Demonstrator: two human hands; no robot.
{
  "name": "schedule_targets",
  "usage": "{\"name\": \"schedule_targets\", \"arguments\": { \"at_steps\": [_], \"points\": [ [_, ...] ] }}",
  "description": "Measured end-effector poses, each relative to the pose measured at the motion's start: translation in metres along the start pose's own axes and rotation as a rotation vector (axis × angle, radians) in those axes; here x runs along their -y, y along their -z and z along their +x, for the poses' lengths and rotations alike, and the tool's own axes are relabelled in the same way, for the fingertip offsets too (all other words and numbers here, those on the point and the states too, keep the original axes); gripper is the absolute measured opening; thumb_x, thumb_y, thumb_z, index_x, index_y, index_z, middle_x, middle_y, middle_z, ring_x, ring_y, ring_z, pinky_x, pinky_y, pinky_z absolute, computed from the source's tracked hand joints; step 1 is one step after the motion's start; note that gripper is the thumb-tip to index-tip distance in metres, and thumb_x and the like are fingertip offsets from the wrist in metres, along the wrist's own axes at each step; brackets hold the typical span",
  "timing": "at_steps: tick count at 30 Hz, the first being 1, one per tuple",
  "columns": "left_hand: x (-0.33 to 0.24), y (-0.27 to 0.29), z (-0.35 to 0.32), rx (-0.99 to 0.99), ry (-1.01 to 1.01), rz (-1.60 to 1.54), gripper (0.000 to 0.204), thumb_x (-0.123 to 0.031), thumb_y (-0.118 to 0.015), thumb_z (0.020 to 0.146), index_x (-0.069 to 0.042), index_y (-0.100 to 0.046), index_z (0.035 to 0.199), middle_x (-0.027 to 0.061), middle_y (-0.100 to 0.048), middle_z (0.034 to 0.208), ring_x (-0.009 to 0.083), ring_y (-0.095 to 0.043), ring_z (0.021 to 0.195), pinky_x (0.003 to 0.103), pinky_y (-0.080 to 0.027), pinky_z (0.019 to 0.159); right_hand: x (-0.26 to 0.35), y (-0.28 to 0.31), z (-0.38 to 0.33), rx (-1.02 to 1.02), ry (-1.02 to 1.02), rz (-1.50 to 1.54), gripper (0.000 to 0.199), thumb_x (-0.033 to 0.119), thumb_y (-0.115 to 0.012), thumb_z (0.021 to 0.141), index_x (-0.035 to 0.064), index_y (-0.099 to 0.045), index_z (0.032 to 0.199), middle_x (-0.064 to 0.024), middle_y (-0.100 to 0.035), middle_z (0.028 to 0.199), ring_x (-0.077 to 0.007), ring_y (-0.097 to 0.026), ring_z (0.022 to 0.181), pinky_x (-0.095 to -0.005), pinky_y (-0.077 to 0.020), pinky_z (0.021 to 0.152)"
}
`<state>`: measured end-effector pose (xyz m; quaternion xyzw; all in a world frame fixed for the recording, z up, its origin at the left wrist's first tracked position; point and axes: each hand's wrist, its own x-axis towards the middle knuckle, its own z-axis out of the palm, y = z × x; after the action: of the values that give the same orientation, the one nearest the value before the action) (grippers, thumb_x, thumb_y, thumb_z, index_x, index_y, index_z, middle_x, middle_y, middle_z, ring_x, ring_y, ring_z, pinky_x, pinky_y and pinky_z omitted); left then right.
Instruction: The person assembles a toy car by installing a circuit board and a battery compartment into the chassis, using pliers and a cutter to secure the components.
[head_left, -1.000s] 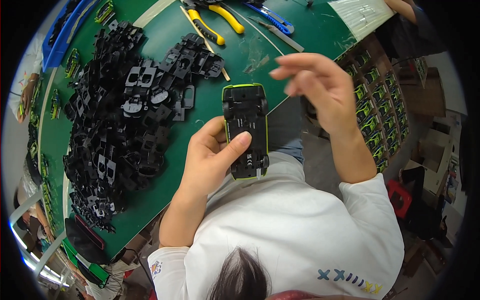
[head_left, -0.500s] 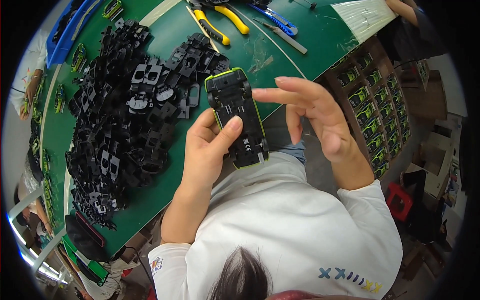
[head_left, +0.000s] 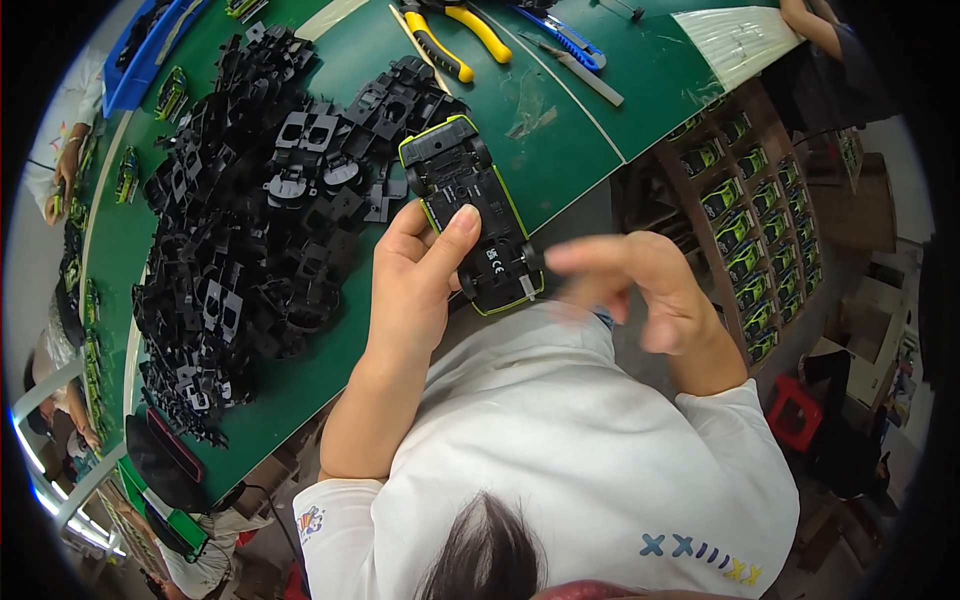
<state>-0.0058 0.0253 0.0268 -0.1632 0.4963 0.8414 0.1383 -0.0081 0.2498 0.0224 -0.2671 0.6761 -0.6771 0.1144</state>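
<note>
My left hand [head_left: 415, 285] grips a toy car [head_left: 462, 195] with its underside up, the thumb pressing on the black base. The car has a bright green edge, black wheels and a small silvery piece at its near end. My right hand [head_left: 640, 285] is open beside the car, its index finger stretched toward the near right wheel [head_left: 533, 256]. Motion blurs that fingertip, so whether it touches the wheel cannot be made out. To the left of the car lies a large heap of black plastic parts [head_left: 250, 240] on the green table [head_left: 570, 190].
Yellow-and-black pliers [head_left: 480, 35], a blue utility knife [head_left: 570, 40] and a thin blade tool [head_left: 590, 78] lie at the far side. A partitioned tray [head_left: 722, 235] of green toy cars stands at right. A blue bin [head_left: 130, 85] sits far left, where other people's hands work.
My right index finger has moved from the car's far right wheel down to the near right one. The car has tilted slightly in my left hand.
</note>
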Motion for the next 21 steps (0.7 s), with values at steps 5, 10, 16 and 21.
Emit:
{"name": "schedule_targets", "arguments": {
  "at_steps": [5,10,16,21],
  "points": [
    [0.007,0.014,0.003,0.036,-0.003,0.077,0.029,-0.013,-0.060,0.099,0.002,-0.057,0.123,0.0141,-0.069,0.113,0.0202,-0.069,0.102,0.035,-0.059,0.088,0.008,0.008,-0.003,-0.004,0.046,-0.134,0.054,0.037,-0.078,0.084,0.0001,-0.066,0.121,-0.0032,-0.070,0.083,-0.0097,-0.060,0.065,-0.0230,-0.0442,0.056],
    [0.007,0.002,-0.003,0.007,-0.121,-0.080,0.030,-0.013,-0.062,0.097,0.003,-0.056,0.122,0.0180,-0.069,0.114,0.0252,-0.069,0.105,0.037,-0.059,0.088,0.013,-0.035,0.018,-0.289,0.184,-0.527,0.081,0.025,-0.091,0.065,0.0028,-0.054,0.133,-0.0111,-0.068,0.112,-0.0269,-0.064,0.102,-0.0367,-0.0513,0.085],
    [0.002,0.002,-0.011,-0.034,-0.153,-0.019,0.032,-0.013,-0.065,0.095,0.002,-0.057,0.122,0.0152,-0.069,0.112,0.0207,-0.070,0.097,0.034,-0.059,0.084,-0.004,-0.060,0.029,-0.430,0.290,-0.645,0.085,0.017,-0.089,0.059,0.0058,-0.051,0.135,-0.0112,-0.065,0.120,-0.0334,-0.062,0.108,-0.0447,-0.0460,0.096],
    [-0.002,-0.003,-0.013,-0.062,-0.135,-0.150,0.041,-0.007,-0.071,0.091,0.000,-0.052,0.127,0.0146,-0.064,0.115,0.0183,-0.066,0.100,0.030,-0.058,0.081,-0.003,-0.059,0.037,-0.420,0.315,-0.633,0.079,0.010,-0.084,0.059,0.0071,-0.053,0.131,-0.0091,-0.065,0.113,-0.0327,-0.062,0.107,-0.0431,-0.0465,0.093]
  ]
}}
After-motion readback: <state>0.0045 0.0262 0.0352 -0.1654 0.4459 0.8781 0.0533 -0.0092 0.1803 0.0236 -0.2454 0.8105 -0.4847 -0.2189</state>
